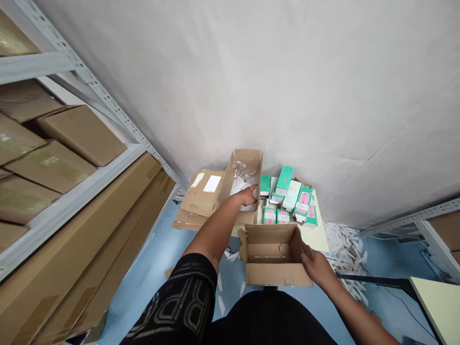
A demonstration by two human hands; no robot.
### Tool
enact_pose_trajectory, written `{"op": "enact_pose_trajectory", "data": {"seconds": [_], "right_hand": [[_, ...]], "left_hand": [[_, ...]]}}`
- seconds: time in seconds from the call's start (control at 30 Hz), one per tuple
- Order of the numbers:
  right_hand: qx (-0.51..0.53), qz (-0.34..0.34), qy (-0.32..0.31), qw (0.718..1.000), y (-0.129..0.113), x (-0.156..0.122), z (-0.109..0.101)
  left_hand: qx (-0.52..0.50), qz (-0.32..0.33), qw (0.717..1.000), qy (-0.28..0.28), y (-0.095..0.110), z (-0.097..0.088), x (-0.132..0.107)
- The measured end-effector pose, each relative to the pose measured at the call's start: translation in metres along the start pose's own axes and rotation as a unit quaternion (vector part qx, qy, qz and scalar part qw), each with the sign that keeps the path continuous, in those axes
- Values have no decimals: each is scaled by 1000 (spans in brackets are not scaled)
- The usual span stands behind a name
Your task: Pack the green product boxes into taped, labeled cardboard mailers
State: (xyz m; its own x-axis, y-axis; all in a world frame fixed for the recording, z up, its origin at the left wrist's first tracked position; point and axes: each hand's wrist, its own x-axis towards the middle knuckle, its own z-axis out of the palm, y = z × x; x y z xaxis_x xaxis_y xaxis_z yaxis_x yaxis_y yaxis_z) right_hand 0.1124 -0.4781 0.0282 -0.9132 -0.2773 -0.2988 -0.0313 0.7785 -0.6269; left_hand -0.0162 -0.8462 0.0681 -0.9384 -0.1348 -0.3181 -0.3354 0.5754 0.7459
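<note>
My left hand reaches into a tall open cardboard box on the table. Clear plastic wrap and white packing material lie inside it, and what my fingers touch in there is partly hidden. Close to my body, my right hand grips the right flap of a smaller open cardboard box, whose inside shows bare brown walls. Several green and white product boxes, some with pink panels, stand and lie on the table to the right of the tall box.
Flattened cardboard with white labels lies at the table's left. Metal shelving with cartons stands on the left. White paper strips litter the blue floor at right, near another table.
</note>
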Motion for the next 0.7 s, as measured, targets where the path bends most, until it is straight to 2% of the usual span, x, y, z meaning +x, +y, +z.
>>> {"op": "enact_pose_trajectory", "data": {"seconds": [0.1,0.17,0.23,0.33,0.43,0.5,0.57,0.63,0.7], "right_hand": [[17,-20,-8,1000,-2,16,-5],[12,-24,-18,999,0,26,-7],[11,-25,-31,999,3,34,-8],[23,-33,-46,998,7,44,-9],[37,-38,-34,998,6,50,-9],[39,-29,-23,999,3,50,-8],[33,-15,-15,999,-2,47,-5],[21,-3,-3,1000,-8,40,-2],[10,10,6,1000,-16,32,2]], "left_hand": [[-98,-54,992,-51,-7,18,25],[-113,-66,990,-51,-12,22,35],[-94,-67,993,-26,-14,19,37],[-68,-64,995,33,-9,-2,28],[-56,-32,989,130,3,-35,1],[-79,23,967,242,12,-55,-26],[-149,67,937,310,20,-68,-60],[-214,101,924,301,24,-68,-95],[-220,146,941,210,25,-53,-128]]}}
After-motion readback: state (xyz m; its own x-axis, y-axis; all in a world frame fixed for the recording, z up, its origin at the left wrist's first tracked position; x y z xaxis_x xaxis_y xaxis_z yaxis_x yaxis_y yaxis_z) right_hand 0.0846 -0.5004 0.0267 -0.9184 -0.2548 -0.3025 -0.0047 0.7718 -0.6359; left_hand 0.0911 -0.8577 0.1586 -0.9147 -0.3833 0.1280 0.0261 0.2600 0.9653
